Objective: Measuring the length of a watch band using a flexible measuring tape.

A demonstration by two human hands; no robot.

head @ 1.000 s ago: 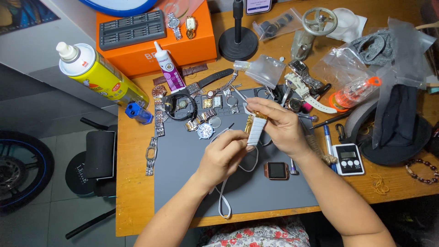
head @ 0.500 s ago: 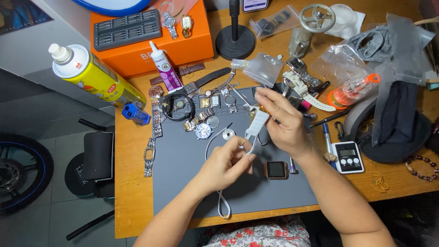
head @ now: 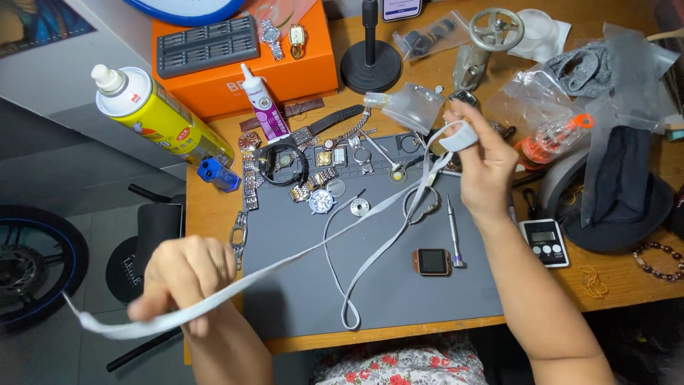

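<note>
Over the grey mat (head: 299,285), both hands' fingers now hold the white tape (head: 299,257) stretched apart.

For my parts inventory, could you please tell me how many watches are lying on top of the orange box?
2: a silver metal-band watch and a gold rectangular watch lie side by side on the orange box, right of the dark grey bit tray. None looks hidden there.
</note>
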